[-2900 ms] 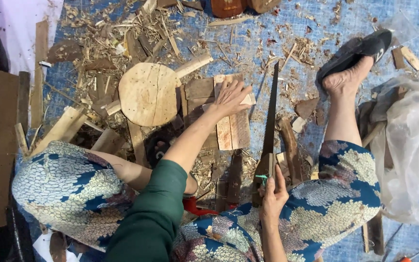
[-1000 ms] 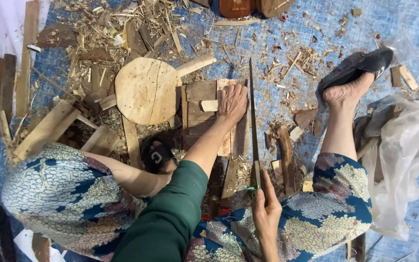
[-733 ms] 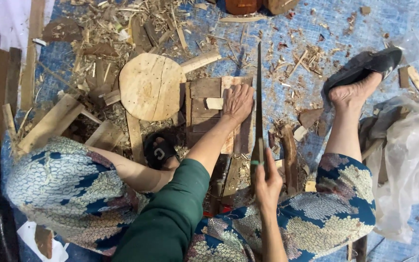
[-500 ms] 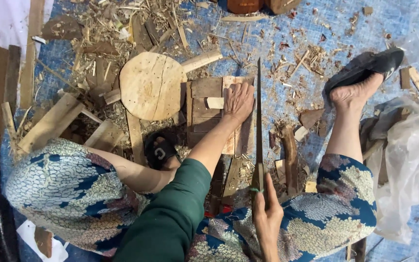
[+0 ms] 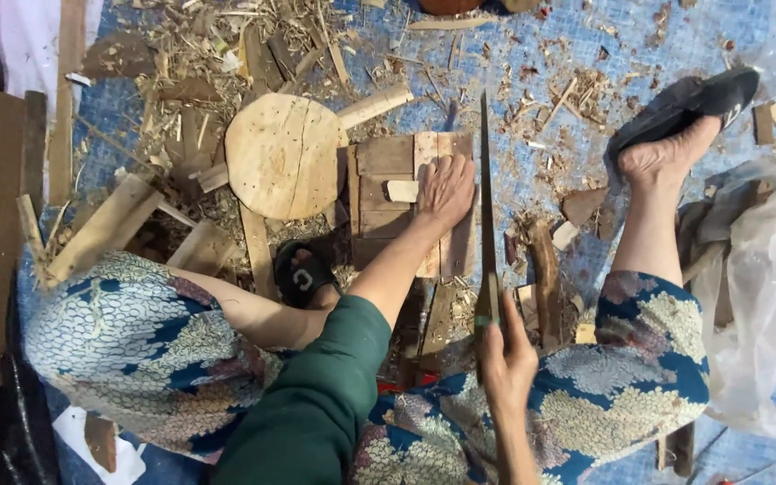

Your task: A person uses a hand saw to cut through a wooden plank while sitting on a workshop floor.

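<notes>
Blade up, fingers close: the left hand is right in the danger zone

The right hand (image 5: 507, 359) is clenched round the handle of a long dark blade (image 5: 485, 198), which stands edge-on just to the right of the left hand (image 5: 446, 190); that left hand lies flat and open, pressing down on the wooden board (image 5: 379, 202), not gripping it. The board rests on the blue floor mat (image 5: 532, 54) among chips, with the round wooden block (image 5: 282, 154) just to the left of the pressing hand. The risk, by the look of it: the blade is so near those fingertips that a glancing stroke could catch them. The board sits on loose scrap, so it may rock or kick sideways. The person's sandalled foot (image 5: 303, 274) is tucked just below the board, also within reach of a slip
</notes>
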